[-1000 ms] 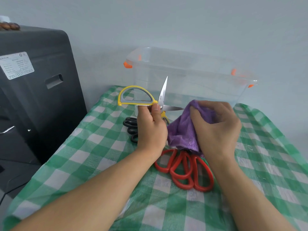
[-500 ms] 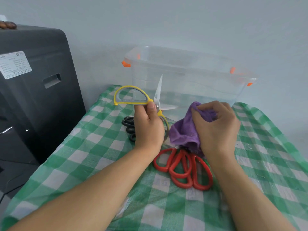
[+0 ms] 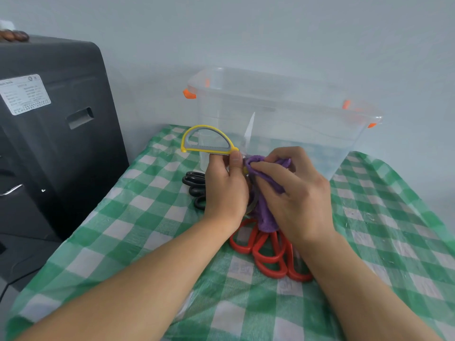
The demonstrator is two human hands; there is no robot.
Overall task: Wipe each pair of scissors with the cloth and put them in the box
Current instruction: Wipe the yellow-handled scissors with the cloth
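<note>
Left hand (image 3: 225, 190) grips yellow scissors (image 3: 209, 143); right hand (image 3: 294, 193) pinches cloth (image 3: 267, 212). First pair mid-wipe; box (image 3: 283, 134) seemingly empty; red scissors (image 3: 270, 254), black scissors (image 3: 195, 187) waiting.

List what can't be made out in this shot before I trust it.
- Head view: the lower blade of the yellow scissors is hidden by the purple cloth and right hand.
- Black scissors: blades hidden behind the left hand.
- Red scissors: blades covered by cloth and right wrist.
- Label on the black machine: print too small.
</note>
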